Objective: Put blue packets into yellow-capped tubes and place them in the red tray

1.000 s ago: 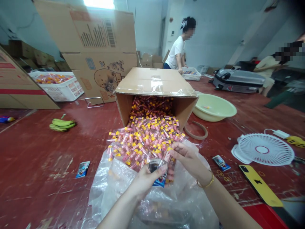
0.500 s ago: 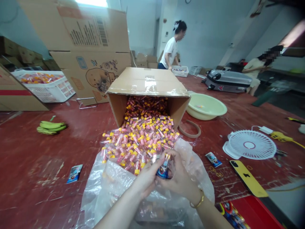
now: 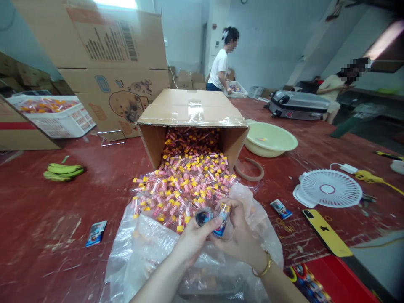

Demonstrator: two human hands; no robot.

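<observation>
My left hand has its thumb pressed on a small blue printed packet. Beyond its fingers, a dark round piece, possibly part of the packet, sticks out to the left. My right hand, with a gold bangle at the wrist, curls its fingers around the other side. A small clear tube with a yellow top shows between the hands, against the packet. Just beyond lies a heap of yellow-capped pink tubes, spilling from a tipped cardboard box onto a clear plastic bag.
Blue packets lie on both sides of the red table. At right are a white fan, a yellow phone, a red tray and a green basin. Bananas lie left. Two people are farther back.
The dark round piece now shows to the left of my left thumb, and the packet and tube have turned more upright between my hands. The view has shifted slightly; the far person's crate has tilted.
</observation>
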